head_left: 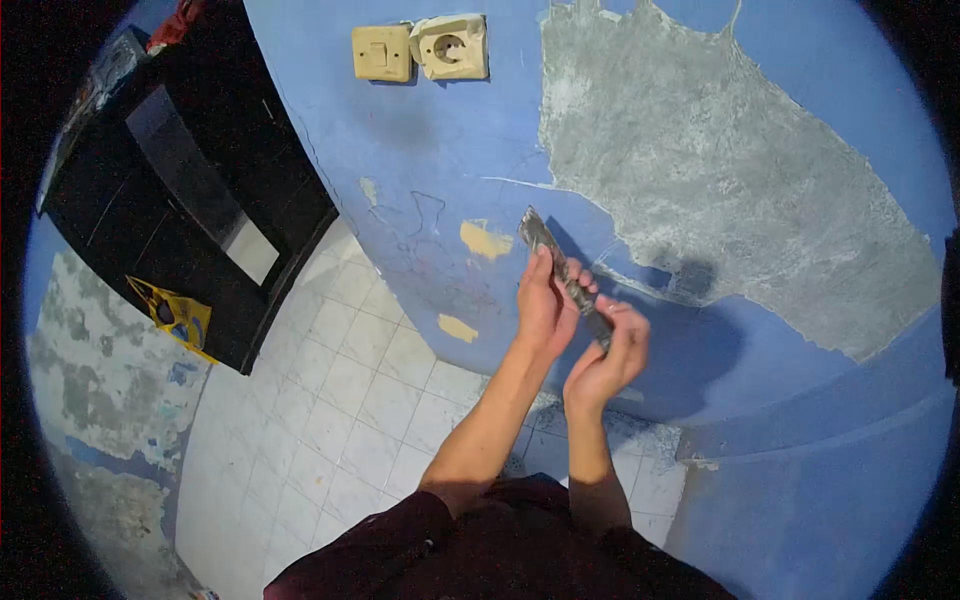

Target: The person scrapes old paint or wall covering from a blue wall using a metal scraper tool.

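A long, narrow, dark scraper (pixel 534 228) with a worn, flat tip points up and to the left in front of the blue wall (pixel 450 140). My left hand (pixel 543 305) is closed around its upper part, thumb lying along it. Lower down, my right hand (pixel 613 350) has its fingers curled round the handle end. Just right of the tip begins a large patch of bare grey plaster (pixel 700 150) with ragged, peeling paint edges. A pale yellow spot (pixel 486 240) of exposed wall lies left of the tip.
A light switch (pixel 383 54) and a damaged socket (pixel 455 48) sit high on the wall. At left stands a black cabinet (pixel 190 200) with a yellow bag (pixel 175 315) against it. White floor tiles (pixel 340 400) spread below, beside another peeling wall (pixel 100 370).
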Demonstrator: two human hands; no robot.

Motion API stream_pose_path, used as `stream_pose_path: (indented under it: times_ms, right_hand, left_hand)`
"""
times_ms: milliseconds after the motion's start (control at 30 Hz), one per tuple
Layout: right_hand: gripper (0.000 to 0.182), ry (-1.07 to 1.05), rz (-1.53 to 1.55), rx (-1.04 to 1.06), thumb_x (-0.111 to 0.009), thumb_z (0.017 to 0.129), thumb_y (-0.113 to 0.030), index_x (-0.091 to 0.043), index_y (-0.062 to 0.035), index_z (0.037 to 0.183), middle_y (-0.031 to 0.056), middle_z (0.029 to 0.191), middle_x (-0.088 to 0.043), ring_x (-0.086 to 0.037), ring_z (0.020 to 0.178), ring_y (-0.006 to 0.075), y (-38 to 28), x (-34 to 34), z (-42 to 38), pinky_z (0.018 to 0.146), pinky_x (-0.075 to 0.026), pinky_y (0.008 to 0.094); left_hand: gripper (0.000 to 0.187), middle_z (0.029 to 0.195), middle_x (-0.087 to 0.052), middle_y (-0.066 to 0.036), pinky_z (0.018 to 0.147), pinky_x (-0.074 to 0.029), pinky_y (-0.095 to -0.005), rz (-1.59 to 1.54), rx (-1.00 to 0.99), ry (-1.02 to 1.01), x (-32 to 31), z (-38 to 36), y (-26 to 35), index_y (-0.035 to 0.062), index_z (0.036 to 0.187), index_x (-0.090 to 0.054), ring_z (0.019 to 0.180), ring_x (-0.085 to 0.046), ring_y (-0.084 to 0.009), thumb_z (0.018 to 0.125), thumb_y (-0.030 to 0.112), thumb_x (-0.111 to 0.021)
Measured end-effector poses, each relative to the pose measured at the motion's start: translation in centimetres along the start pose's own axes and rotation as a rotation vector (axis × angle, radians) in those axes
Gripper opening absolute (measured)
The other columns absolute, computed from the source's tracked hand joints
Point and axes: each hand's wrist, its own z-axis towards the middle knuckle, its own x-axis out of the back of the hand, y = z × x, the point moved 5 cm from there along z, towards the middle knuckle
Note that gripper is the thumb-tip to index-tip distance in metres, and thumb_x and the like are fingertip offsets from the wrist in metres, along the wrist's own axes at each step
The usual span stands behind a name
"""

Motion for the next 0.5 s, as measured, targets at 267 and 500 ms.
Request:
stream_pose_path:
  times_ms: [267, 500]
  right_hand:
    - [0.014, -0.326, -0.73, 0.036, -0.059, 0.091, -0.014, -0.06, -0.0007, 0.094, 0.0113, 0.097, -0.061, -0.06, 0.09, 0.0206, -3.9, -1.5, 4.1, 0.08, -0.048, 0.0341]
    - [0.02, -0.754, -1.073, -0.005, -0.061, 0.09, -0.02, -0.06, 0.0003, 0.088, 0.0178, 0.077, -0.067, -0.069, 0.071, 0.0313, -0.7, -7.5, 11.4, 0.064, -0.052, 0.039]
  left_hand:
    - [0.024, 0.058, -0.035, 0.003, 0.035, -0.027, -0.0241, -0.08, 0.223, -0.092, -1.1, 3.0, -2.4, 0.0148, 0.092, -0.034, 0.042, -0.031, -0.0076, 0.105, 0.035, -0.031]
    - [0.027, 0.058, -0.034, 0.004, 0.032, -0.025, -0.0226, 0.048, 0.219, -0.042, -1.7, 3.9, -2.0, 0.0118, 0.1, -0.043, 0.039, -0.029, -0.0067, 0.105, 0.035, -0.03]
